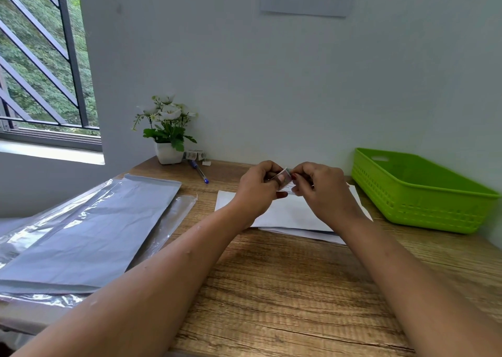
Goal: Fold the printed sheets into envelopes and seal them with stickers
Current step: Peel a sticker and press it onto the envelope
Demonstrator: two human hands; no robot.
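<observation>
Two hands meet above the far middle of the table [271, 288]. Left hand [258, 185]: fingers curled, pinching a small sticker [284, 180] from its left side. Right hand [320, 188]: fingers curled, fingertips pinching the same sticker at its right edge. Sticker held off the table, tilted; its print is blurred and unreadable, and fingers cover part of it. Cannot tell whether a backing is attached.

Envelope [293, 212], white, lies flat directly under the hands; wrists hide its middle and part of its far edge. A second white sheet [307, 234] shows below it, only a near strip visible.

Basket [423, 193], green, right of the envelope, cut off at the frame edge; its inside is only partly seen. Packet [95, 226] of grey paper in clear plastic at left, running off the frame. Pot [168, 153] with white flowers at the wall; a roll [195, 154] just beside it, pattern indistinct; pen [199, 171] in front.
</observation>
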